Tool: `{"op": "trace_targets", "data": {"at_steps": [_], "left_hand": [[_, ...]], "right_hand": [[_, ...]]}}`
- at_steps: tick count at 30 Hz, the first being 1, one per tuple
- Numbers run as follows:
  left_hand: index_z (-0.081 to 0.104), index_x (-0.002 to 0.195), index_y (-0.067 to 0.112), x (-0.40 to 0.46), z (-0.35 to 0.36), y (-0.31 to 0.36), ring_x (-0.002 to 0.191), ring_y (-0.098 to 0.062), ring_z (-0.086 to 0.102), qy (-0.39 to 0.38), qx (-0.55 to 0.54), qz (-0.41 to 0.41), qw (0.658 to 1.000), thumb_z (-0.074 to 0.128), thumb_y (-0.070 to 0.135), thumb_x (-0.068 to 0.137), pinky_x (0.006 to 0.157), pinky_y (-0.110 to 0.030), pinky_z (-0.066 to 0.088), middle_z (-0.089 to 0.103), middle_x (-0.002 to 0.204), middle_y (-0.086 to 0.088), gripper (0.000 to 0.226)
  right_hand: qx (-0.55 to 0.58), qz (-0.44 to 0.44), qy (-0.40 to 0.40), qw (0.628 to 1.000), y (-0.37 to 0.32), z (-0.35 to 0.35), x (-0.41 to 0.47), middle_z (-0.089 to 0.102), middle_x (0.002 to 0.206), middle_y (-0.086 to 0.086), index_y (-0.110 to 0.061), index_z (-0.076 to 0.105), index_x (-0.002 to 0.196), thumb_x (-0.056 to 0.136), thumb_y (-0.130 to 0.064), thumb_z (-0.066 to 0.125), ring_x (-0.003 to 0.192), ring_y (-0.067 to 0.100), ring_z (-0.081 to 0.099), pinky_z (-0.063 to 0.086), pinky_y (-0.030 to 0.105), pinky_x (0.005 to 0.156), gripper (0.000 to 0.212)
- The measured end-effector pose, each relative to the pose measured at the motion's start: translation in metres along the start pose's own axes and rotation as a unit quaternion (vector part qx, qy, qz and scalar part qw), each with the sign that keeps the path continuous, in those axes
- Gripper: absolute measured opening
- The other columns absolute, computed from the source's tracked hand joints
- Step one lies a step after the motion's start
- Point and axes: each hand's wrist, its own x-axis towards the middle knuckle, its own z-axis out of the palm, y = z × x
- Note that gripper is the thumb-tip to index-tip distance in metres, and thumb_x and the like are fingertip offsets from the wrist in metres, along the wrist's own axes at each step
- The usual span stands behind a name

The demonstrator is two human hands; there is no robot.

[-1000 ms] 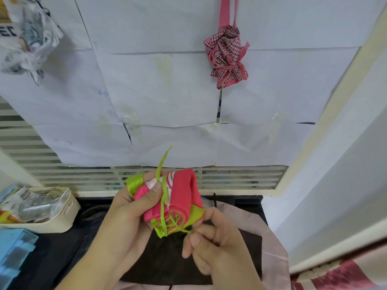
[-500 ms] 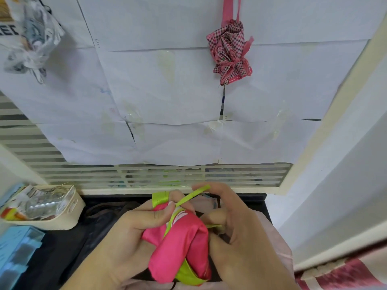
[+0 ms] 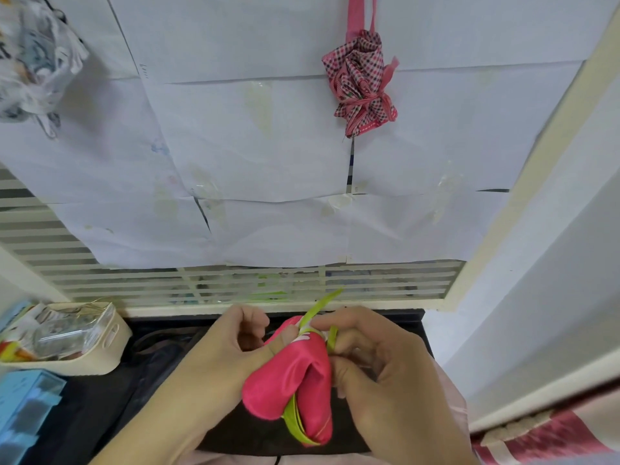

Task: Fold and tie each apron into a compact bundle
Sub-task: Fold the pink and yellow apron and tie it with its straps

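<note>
Above the dark worktop, mid-tie on a rolled pink satin apron bundle with lime-green trim.

At left, left hand curled round the bundle, thumb pressed on the roll near the thin lime-green tie strap; at right, right hand with fingers curled against the bundle's far side, pinching the strap at the top. Slippery-looking fabric, so likely to unroll if the thumb lifts before the knot is cinched. Strap end short and free above the fingers: easy to lose from the pinch, leaving the wrap slack. Further right and higher, a finished pink checked bundle hanging on the papered wall.
</note>
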Motion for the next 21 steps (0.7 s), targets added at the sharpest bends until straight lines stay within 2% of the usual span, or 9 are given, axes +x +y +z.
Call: {"op": "trace_targets", "data": {"at_steps": [2,4,6,8,11,13,16,19,21], "left_hand": [[0.074,0.096,0.033,-0.002,-0.003,0.004,0.078,-0.016,0.057,-0.002,-0.028,0.046,0.999,0.091,0.053,0.065,0.073,-0.027,0.051,0.063,0.083,0.004,0.04],[0.079,0.102,0.022,-0.008,-0.001,0.016,0.081,-0.024,0.069,-0.055,-0.031,0.067,0.996,0.087,0.032,0.081,0.079,-0.034,0.058,0.076,0.09,-0.005,0.024],[0.083,0.099,0.024,-0.013,0.002,0.026,0.09,-0.032,0.077,-0.065,-0.007,0.07,0.995,0.081,0.019,0.09,0.091,-0.048,0.058,0.08,0.093,-0.011,0.01],[0.085,0.094,0.029,-0.013,0.003,0.026,0.095,-0.028,0.078,-0.04,0.028,0.073,0.996,0.077,0.013,0.087,0.096,-0.05,0.056,0.082,0.094,-0.008,0.019],[0.084,0.087,0.029,-0.014,0.01,0.026,0.089,-0.023,0.079,-0.011,0.006,0.05,0.999,0.077,0.008,0.083,0.085,-0.037,0.061,0.081,0.089,-0.008,0.022],[0.081,0.093,0.02,-0.012,0.014,0.018,0.08,-0.022,0.078,0.029,-0.051,0.018,0.998,0.078,0.01,0.077,0.072,-0.026,0.061,0.08,0.085,-0.013,0.019],[0.078,0.103,0.005,-0.012,0.021,0.011,0.071,-0.022,0.075,0.053,-0.127,-0.06,0.989,0.076,0.013,0.072,0.062,-0.024,0.06,0.078,0.085,-0.02,0.032],[0.083,0.1,0.008,-0.011,0.023,0.012,0.078,-0.025,0.075,0.024,-0.14,-0.097,0.985,0.075,0.017,0.079,0.071,-0.029,0.062,0.078,0.092,-0.023,0.025],[0.084,0.1,0.01,-0.009,0.021,0.012,0.084,-0.029,0.074,-0.01,-0.123,-0.107,0.987,0.074,0.022,0.083,0.079,-0.034,0.059,0.078,0.097,-0.022,0.023]], "right_hand": [[-0.041,-0.014,-0.001,0.999,-0.001,-0.001,0.0,0.07,0.076,-0.001,-0.045,0.074,0.102,0.085,0.006,0.076,0.071,0.02,0.071,0.059,0.039,0.064,0.054],[-0.061,-0.021,-0.005,0.998,-0.003,-0.002,0.0,0.072,0.077,-0.005,-0.043,0.073,0.101,0.085,0.007,0.075,0.073,0.017,0.073,0.058,0.035,0.063,0.053],[-0.093,-0.03,-0.005,0.995,-0.003,-0.004,0.002,0.072,0.077,-0.01,-0.042,0.072,0.102,0.085,0.007,0.075,0.076,0.011,0.073,0.056,0.023,0.063,0.052],[-0.125,-0.044,-0.003,0.991,-0.002,-0.008,0.005,0.071,0.078,-0.012,-0.044,0.072,0.104,0.084,0.005,0.077,0.08,0.009,0.072,0.055,0.018,0.066,0.053],[-0.164,-0.062,-0.006,0.985,0.0,-0.01,0.008,0.07,0.081,-0.014,-0.043,0.07,0.105,0.083,0.002,0.077,0.084,0.009,0.07,0.055,0.021,0.073,0.051],[-0.193,-0.088,-0.007,0.977,0.002,-0.009,0.007,0.07,0.084,-0.019,-0.037,0.073,0.1,0.081,0.001,0.078,0.087,0.001,0.067,0.05,0.011,0.074,0.043],[-0.253,-0.12,-0.01,0.96,0.006,-0.005,0.005,0.069,0.091,-0.022,-0.035,0.073,0.096,0.078,-0.002,0.078,0.09,-0.006,0.062,0.042,0.002,0.076,0.038],[-0.295,-0.162,-0.012,0.942,0.013,-0.002,0.005,0.064,0.089,-0.024,-0.036,0.071,0.099,0.078,-0.011,0.072,0.084,-0.01,0.055,0.041,0.005,0.08,0.033],[-0.289,-0.182,-0.029,0.939,0.018,0.002,0.005,0.065,0.091,-0.021,-0.033,0.072,0.103,0.082,-0.018,0.063,0.084,-0.005,0.056,0.047,0.017,0.08,0.027]]}}
